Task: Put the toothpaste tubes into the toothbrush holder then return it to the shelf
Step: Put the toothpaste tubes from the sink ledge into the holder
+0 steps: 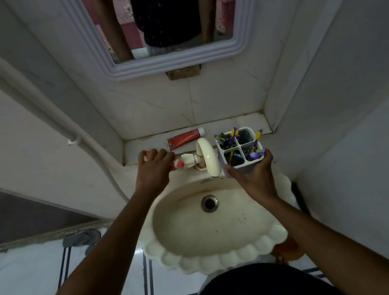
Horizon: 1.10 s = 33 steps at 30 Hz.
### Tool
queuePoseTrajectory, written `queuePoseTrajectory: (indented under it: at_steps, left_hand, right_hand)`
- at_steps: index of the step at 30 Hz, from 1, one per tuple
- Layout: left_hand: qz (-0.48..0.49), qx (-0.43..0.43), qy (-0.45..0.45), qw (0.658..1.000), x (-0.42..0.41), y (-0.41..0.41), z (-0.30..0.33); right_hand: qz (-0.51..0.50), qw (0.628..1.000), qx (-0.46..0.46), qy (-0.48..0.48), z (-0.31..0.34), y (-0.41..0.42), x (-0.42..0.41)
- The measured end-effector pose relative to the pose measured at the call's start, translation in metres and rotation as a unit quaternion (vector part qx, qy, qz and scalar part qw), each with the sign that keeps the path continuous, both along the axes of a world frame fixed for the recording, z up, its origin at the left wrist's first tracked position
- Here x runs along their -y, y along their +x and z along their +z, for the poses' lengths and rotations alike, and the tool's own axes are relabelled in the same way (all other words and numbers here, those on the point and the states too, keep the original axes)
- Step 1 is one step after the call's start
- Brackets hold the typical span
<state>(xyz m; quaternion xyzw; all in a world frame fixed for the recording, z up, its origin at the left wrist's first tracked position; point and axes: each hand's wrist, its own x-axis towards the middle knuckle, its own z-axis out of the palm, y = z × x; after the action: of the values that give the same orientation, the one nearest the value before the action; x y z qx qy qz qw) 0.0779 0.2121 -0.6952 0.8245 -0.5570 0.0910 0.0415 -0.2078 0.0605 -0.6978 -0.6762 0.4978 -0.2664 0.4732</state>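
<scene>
We saw the white toothbrush holder (240, 150) held upright over the back rim of the sink (216, 255), just right of the tap (206, 157); it had four compartments, with purple, yellow and green toothbrushes (224, 138) standing in the far-left and near-right ones, and what lay in the other two was too dark to tell. Our right hand (253, 177) had its grip closed around the holder's near side. One red toothpaste tube (185, 138) lay flat on the shelf (246, 120), its long axis running left to right with the white cap to the right. Our left hand (153, 169) gripped a second tube (178, 162) at the shelf's front edge, its red cap pointing right towards the tap.
</scene>
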Motion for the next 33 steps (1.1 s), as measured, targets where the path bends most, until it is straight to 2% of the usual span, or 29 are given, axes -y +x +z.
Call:
queuePoseTrajectory:
  at_steps: [2, 4, 8, 10, 11, 14, 16, 21, 24, 27, 29, 33]
  left_hand:
    - [0.011, -0.023, -0.044, 0.999, -0.002, -0.004, 0.018]
    - [0.023, -0.111, -0.093, 0.989, -0.001, -0.015, 0.046]
    - [0.063, -0.384, -0.161, 0.907, 0.015, -0.048, 0.113]
    - [0.061, -0.492, -0.150, 0.856, 0.030, -0.061, 0.139]
    - [0.050, -0.514, -0.123, 0.848, 0.038, -0.064, 0.149]
    - [-0.004, -0.484, -0.012, 0.875, 0.062, -0.073, 0.171]
    - [-0.029, -0.442, 0.013, 0.897, 0.080, -0.082, 0.183]
    - [-0.038, -0.226, 0.041, 0.972, 0.126, -0.108, 0.193]
    - [-0.042, -0.121, 0.067, 0.989, 0.147, -0.119, 0.186]
    - [-0.048, -0.137, 0.067, 0.987, 0.160, -0.123, 0.178]
    - [-0.060, -0.174, 0.034, 0.982, 0.164, -0.124, 0.173]
    - [-0.020, -0.353, -0.120, 0.928, 0.165, -0.122, 0.168]
  right_hand:
    - [-0.001, 1.000, 0.001, 0.000, 0.003, 0.001, 0.001]
    - [-0.001, 1.000, 0.004, 0.003, 0.005, -0.002, 0.000]
    - [0.001, 1.000, 0.009, 0.011, 0.008, -0.002, -0.002]
    - [0.000, 1.000, 0.010, 0.010, 0.010, -0.005, -0.003]
    - [0.000, 1.000, 0.010, 0.011, 0.011, -0.006, -0.002]
    - [0.007, 1.000, 0.012, 0.011, 0.013, -0.008, 0.003]
    - [0.020, 1.000, 0.008, 0.019, 0.015, -0.011, 0.007]
    - [0.029, 0.999, 0.004, 0.042, 0.016, -0.014, 0.012]
    - [0.034, 0.998, -0.002, 0.050, 0.015, -0.015, 0.015]
    - [0.038, 0.998, -0.026, 0.052, 0.016, -0.017, 0.018]
    - [0.039, 0.997, -0.035, 0.052, 0.018, -0.017, 0.018]
    - [0.036, 0.997, -0.045, 0.048, 0.018, -0.018, 0.019]
